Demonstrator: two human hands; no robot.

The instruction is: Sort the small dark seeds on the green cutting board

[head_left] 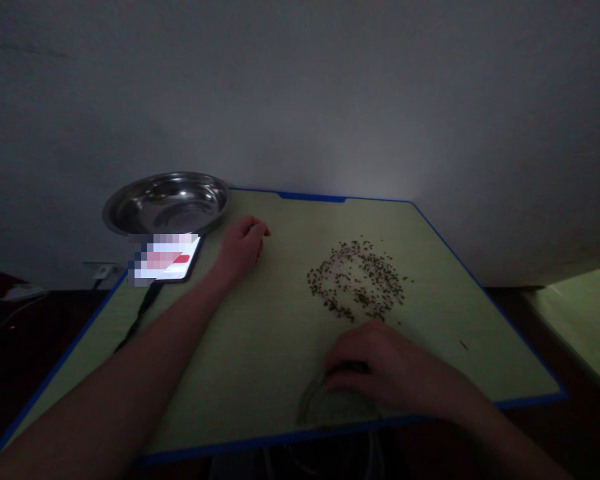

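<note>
A steel basin [173,205] is sitting at the far left corner of the pale table [275,320], its wide rim catching some dim light and reaching out past the blue edging [260,445]. Just in front of it a smartphone [173,259] is lying with its screen glowing, partly blurred out, and a black cord [141,312] is trailing from beside it toward the person's left forearm. The left hand [243,247] is resting on the tabletop just right of the phone, its fingers curling loosely inward; most of them are facing away, so I cannot tell whether they are clenching. Right of the table's middle, dark seeds [363,298] are mingling with pale grains [347,263] in a loose, roughly round patch, a few strays scattering around its border. Nearer the person, the right hand [363,363] is arching over the far side of a see-through round dish [333,405], which is lying by the near edge. Thumb and fingers are bending with a dark gap between them; whether they are grasping its rim I cannot tell. A thin brown sliver [463,345] is lying to the right, beyond the right wrist.
</note>
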